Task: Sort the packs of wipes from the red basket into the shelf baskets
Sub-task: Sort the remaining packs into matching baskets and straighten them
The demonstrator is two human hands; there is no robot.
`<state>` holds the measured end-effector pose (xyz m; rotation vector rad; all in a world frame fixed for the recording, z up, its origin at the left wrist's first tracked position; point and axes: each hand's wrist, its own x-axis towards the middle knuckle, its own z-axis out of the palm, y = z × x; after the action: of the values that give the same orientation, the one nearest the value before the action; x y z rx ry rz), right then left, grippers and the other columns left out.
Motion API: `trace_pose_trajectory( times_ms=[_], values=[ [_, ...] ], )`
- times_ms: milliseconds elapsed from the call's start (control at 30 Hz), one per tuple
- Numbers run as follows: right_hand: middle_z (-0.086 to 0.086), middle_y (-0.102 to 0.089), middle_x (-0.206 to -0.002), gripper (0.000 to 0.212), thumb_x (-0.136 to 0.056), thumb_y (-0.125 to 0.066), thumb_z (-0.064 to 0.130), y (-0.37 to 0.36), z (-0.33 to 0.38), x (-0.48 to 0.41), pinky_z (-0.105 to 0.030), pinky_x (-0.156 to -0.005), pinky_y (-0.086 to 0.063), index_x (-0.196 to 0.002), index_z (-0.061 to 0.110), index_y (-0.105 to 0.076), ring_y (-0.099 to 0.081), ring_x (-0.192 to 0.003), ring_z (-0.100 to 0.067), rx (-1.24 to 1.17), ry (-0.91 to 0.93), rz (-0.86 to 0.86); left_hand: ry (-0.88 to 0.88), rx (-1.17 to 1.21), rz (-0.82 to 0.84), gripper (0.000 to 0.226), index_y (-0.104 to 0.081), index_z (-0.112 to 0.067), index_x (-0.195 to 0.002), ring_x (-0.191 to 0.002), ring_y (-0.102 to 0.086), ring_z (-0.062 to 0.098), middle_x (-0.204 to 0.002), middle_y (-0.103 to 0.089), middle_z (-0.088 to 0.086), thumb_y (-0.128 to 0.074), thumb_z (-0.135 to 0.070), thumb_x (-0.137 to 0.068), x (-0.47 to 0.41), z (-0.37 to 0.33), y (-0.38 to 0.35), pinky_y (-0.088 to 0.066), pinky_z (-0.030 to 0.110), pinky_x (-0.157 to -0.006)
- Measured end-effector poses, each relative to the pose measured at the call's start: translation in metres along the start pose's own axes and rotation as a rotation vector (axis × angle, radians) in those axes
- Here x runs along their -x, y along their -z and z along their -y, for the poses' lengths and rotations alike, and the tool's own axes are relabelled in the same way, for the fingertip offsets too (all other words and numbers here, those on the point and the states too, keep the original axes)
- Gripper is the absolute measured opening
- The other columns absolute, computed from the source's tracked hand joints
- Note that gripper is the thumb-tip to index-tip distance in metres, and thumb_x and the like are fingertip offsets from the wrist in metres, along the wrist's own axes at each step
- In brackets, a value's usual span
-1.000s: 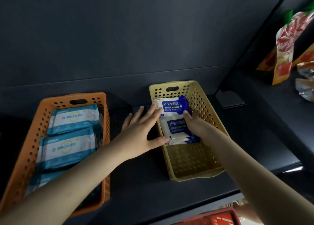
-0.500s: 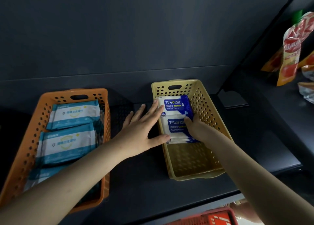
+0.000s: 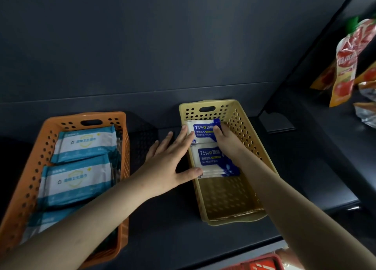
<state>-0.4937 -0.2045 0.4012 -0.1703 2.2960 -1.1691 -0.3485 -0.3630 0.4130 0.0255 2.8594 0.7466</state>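
A yellow basket [image 3: 249,131] stands on the dark shelf and holds two blue-and-white alcohol wipe packs. The far pack [image 3: 201,132] lies by the back wall, the near pack [image 3: 211,159] just in front of it. My left hand [image 3: 173,163] lies flat against the basket's left wall, fingertips reaching over the rim onto the far pack, thumb at the near pack's corner. My right hand [image 3: 227,141] is inside the basket, its fingers pressing on the far pack's right side. The red basket [image 3: 262,264] shows only as a rim at the bottom edge.
An orange basket [image 3: 40,139] at the left holds several teal-and-white wipe packs [image 3: 85,141]. Red and orange snack pouches [image 3: 345,62] hang over the side shelf at the right. The front half of the yellow basket holds no packs.
My right hand has moved from the near pack back to the far pack. My left hand's fingertips have slid further over the rim onto the far pack.
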Motion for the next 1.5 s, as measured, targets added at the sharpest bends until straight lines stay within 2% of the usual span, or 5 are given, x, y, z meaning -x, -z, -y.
trace_pose_trajectory(
  times_ms=[300, 433, 633, 1000, 1500],
  values=[
    [-0.007, -0.049, -0.14, 0.056, -0.098, -0.028, 0.057, 0.008, -0.001, -0.01, -0.046, -0.105, -0.04, -0.147, 0.029, -0.027, -0.053, -0.121, -0.027, -0.041, -0.081, 0.051, -0.006, 0.016, 0.002, 0.087, 0.026, -0.051, -0.14, -0.145, 0.022, 0.012, -0.144, 0.039, -0.029, -0.027, -0.081, -0.077, 0.0, 0.002, -0.001, 0.006, 0.045, -0.119],
    [-0.008, -0.027, -0.157, 0.086, -0.089, -0.035, 0.069, 0.028, 0.004, 0.013, -0.039, -0.107, -0.035, -0.154, 0.024, -0.001, -0.039, -0.136, -0.026, 0.51, 0.177, 0.122, -0.01, 0.012, -0.001, 0.086, 0.025, -0.051, -0.141, -0.145, 0.021, 0.013, -0.147, 0.038, -0.027, -0.027, -0.08, -0.078, 0.0, 0.002, -0.001, 0.005, 0.046, -0.118],
    [0.013, 0.024, -0.157, 0.119, -0.073, -0.06, 0.071, 0.029, -0.014, 0.031, -0.031, -0.111, 0.008, -0.15, 0.029, 0.021, 0.021, -0.143, -0.006, 1.091, 0.424, 0.376, -0.025, 0.017, -0.015, 0.089, 0.022, -0.049, -0.144, -0.146, 0.018, 0.015, -0.147, 0.037, -0.028, -0.023, -0.084, -0.076, -0.001, 0.004, -0.002, 0.002, 0.047, -0.119],
    [0.017, 0.01, -0.16, 0.114, -0.07, -0.069, 0.064, 0.021, -0.021, 0.014, -0.047, -0.12, -0.015, -0.152, 0.035, 0.005, 0.008, -0.148, -0.011, 1.071, 0.433, 0.245, -0.008, 0.022, -0.038, 0.093, 0.017, -0.047, -0.146, -0.147, 0.016, 0.014, -0.147, 0.035, -0.029, -0.022, -0.086, -0.072, -0.003, 0.005, -0.004, 0.001, 0.047, -0.118],
    [0.014, 0.016, -0.16, 0.115, -0.07, -0.064, 0.071, 0.01, -0.027, 0.011, -0.041, -0.12, 0.0, -0.149, 0.04, 0.014, 0.011, -0.148, -0.014, 1.146, 0.501, 0.192, -0.023, 0.009, -0.047, 0.092, 0.013, -0.045, -0.148, -0.148, 0.011, 0.012, -0.148, 0.032, -0.027, -0.023, -0.084, -0.074, -0.003, 0.005, -0.005, 0.0, 0.046, -0.117]
  ],
)
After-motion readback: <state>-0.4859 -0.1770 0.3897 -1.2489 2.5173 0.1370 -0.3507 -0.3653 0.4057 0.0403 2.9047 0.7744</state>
